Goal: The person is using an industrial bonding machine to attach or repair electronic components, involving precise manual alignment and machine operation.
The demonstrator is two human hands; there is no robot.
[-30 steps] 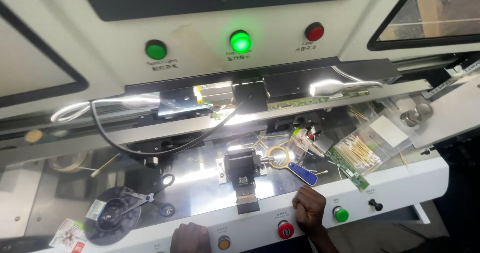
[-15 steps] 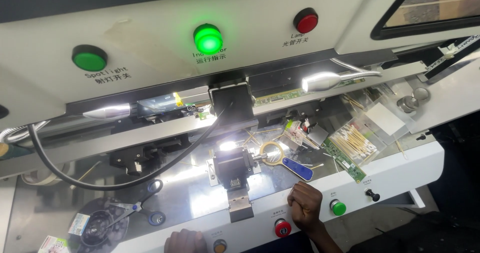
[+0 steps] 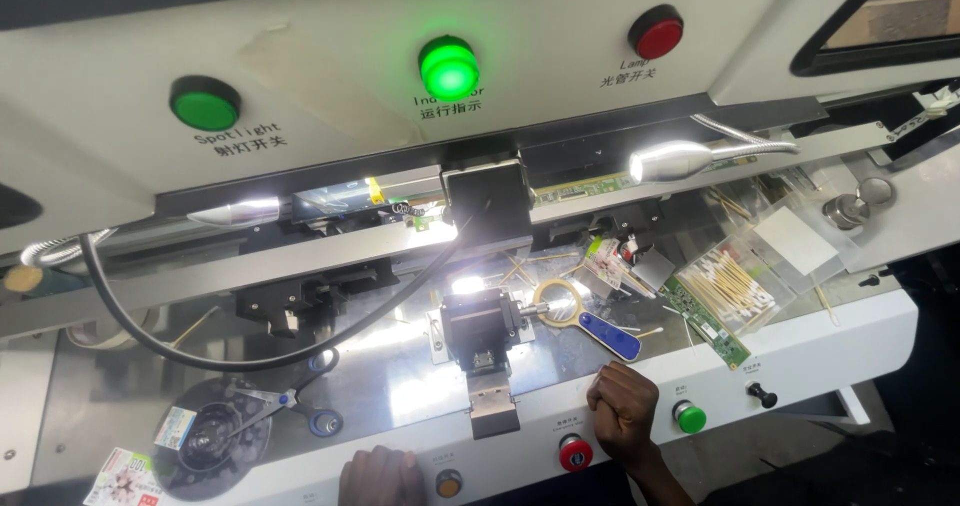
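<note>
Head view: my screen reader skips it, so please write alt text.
Two hands rest on a white machine's front edge: right hand fisted between a red button and a green button, left hand beside an amber button.

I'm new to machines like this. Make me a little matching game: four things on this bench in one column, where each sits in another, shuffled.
Things:
1. magnifier
2. scissors
3. cotton swabs
4. right hand

Places:
A. on the dark round disc at the left
B. in a clear box at the right
C. on the front edge, between the red and green buttons
D. just right of the central black fixture

Pairs: 1-D, 2-A, 3-B, 4-C
</note>
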